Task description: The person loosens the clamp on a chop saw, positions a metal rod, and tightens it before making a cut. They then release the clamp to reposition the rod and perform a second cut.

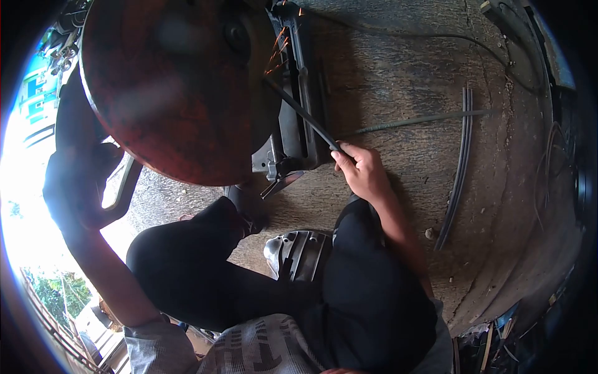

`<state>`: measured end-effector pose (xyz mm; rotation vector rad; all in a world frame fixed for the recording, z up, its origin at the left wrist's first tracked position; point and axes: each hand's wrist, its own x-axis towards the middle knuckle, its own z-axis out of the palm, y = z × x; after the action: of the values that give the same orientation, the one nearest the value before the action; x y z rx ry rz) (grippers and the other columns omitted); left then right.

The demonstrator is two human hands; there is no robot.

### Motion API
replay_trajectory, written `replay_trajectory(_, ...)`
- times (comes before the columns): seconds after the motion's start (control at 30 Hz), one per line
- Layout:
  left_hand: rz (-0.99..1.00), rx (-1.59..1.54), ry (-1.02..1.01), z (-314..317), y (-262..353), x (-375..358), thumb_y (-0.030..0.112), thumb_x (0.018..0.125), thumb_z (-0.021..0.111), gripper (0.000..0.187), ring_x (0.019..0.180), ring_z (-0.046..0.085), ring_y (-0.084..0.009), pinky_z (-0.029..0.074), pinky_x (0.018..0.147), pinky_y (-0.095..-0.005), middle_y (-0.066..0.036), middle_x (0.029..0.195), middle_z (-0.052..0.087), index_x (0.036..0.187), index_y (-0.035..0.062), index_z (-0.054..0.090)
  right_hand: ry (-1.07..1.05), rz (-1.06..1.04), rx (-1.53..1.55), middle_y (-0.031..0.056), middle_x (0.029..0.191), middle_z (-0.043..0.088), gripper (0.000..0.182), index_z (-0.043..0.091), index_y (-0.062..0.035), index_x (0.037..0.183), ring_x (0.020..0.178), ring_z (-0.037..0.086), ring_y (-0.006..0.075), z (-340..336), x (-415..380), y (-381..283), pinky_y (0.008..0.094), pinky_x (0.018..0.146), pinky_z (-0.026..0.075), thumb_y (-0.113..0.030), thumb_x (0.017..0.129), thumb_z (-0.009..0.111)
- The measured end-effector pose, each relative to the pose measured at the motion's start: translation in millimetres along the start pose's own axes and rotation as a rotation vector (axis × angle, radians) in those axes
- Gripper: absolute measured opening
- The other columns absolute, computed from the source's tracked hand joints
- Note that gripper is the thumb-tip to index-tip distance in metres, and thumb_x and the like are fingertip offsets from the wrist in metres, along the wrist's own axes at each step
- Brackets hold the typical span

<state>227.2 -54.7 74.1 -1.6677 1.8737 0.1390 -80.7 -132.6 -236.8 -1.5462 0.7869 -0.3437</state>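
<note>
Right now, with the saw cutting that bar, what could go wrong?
1. The right hand grips the thin bar bare, close to the sparks; burns seem possible.
2. The left hand holds the saw handle while the red guard hides the cut; a misjudged cut seems likely.
3. Loose rods lie beside the knees; they could roll.

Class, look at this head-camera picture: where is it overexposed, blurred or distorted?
Head view: daylight blows out the left edge, leaving the left hand on the saw handle in silhouette; the red blade guard is close and blurred; the fisheye lens bends the rods on the floor and blackens the corners; the right hand is sharp.
</note>
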Motion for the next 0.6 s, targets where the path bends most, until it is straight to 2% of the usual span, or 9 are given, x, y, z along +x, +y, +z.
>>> replay_trajectory(0.13,-0.015,-0.029,0.009,3.4,-0.1,-0.2,0.029,0.06,0.062,0.026,0.096,0.056,-0.0283,0.046,0.087,-0.0389,-0.012,0.086,0.058,0.074,0.0081,0.056,-0.004,0.001,-0.027,0.0148,0.061,0.059,0.021,0.065,0.0001,0.098,0.049,0.056,0.0195,-0.9,0.2,-0.1,0.0309,0.048,0.041,-0.018,0.087,0.06)
replay_trajectory(0.4,-0.045,-0.083,0.03,7.2,0.0,-1.3,0.029,0.061,0.061,0.026,0.096,0.057,-0.0281,0.046,0.087,-0.0389,-0.012,0.087,0.058,0.076,0.0077,0.056,0.124,-0.091,-0.146,0.015,0.062,0.06,0.021,0.065,0.0002,0.094,0.052,0.059,0.0221,1.2,0.0,6.9,0.0314,0.048,0.043,-0.019,0.086,0.062)
replay_trajectory(0.6,-0.069,-0.122,0.046,7.0,0.2,-2.9,0.029,0.061,0.061,0.027,0.096,0.057,-0.0279,0.046,0.087,-0.0389,-0.013,0.088,0.058,0.077,0.0073,0.056,0.018,-0.031,0.011,0.0122,0.058,0.058,0.019,0.063,-0.0007,0.09,0.05,0.058,0.0189,0.6,0.8,-1.9,0.0307,0.047,0.041,-0.02,0.089,0.058)
